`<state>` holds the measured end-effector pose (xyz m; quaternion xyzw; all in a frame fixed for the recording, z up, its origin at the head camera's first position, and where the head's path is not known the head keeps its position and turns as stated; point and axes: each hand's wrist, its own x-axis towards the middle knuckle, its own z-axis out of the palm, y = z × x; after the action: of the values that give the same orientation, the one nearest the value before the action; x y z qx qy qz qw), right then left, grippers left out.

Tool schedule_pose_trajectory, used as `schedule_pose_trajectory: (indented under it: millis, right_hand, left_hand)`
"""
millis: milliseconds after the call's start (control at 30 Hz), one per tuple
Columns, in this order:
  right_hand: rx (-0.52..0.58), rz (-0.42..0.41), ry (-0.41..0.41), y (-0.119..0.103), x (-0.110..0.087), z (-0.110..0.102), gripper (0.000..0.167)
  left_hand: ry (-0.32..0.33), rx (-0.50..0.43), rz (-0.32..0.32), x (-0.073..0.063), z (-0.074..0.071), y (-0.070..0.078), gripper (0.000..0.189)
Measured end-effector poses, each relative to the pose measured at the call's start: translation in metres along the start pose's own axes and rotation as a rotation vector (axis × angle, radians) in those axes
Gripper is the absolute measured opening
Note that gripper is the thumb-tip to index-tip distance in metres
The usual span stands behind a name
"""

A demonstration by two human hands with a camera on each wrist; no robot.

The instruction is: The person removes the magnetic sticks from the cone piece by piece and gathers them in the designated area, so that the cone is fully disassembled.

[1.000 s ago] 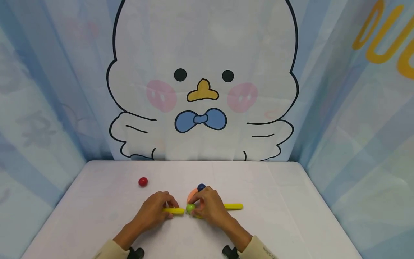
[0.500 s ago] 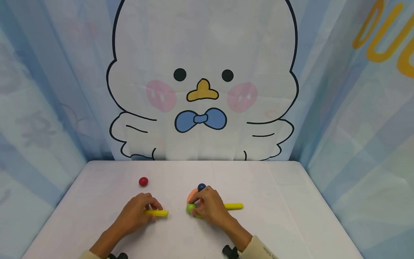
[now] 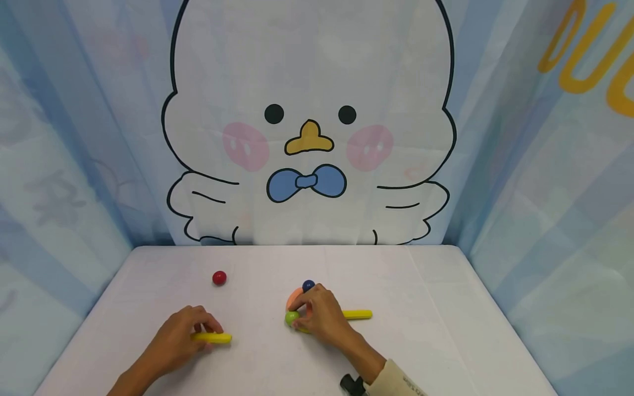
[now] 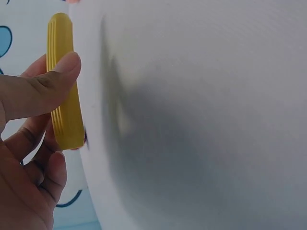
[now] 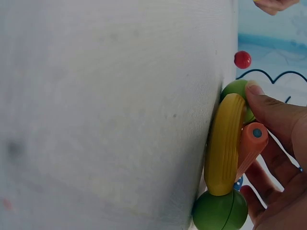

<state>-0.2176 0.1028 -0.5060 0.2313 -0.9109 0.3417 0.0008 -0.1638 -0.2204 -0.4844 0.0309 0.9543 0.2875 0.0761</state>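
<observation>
Between thumb and fingers, my left hand (image 3: 180, 335) pinches a short yellow ribbed stick (image 4: 68, 115), low over the left half of the table. My right hand (image 3: 323, 318) grips a light green ball (image 3: 291, 318) near the table's middle. Joined to that ball in the right wrist view is a curved yellow stick (image 5: 223, 148), with a second green ball (image 5: 218, 211) at its other end. An orange stick (image 5: 252, 143) runs beside it. A dark blue ball (image 3: 308, 285) sits past the right fingers, and part of the structure is hidden under this hand.
A red ball (image 3: 219, 278) lies alone on the white table (image 3: 277, 368), toward the back left. Another yellow stick (image 3: 359, 314) sticks out to the right from behind the right hand. A printed cartoon backdrop (image 3: 317, 214) stands behind the table.
My left hand has drawn its yellow stick away from the green ball, leftward and toward the near edge. The right hand has stayed in place on the green ball.
</observation>
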Motion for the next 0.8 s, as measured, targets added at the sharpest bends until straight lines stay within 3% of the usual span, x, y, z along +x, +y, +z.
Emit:
schedule_pose_trajectory:
  millis: [433,800]
  right_hand:
    - [0.011,-0.011,0.007,-0.001,-0.001,0.0,0.028]
    - [0.013,0.0,0.002,-0.001,0.0,-0.001,0.028]
  left_hand:
    - [-0.048,0.043,-0.041,-0.013,-0.013,-0.028,0.028]
    - [-0.076,0.029,-0.079,-0.016,-0.009,-0.044,0.029]
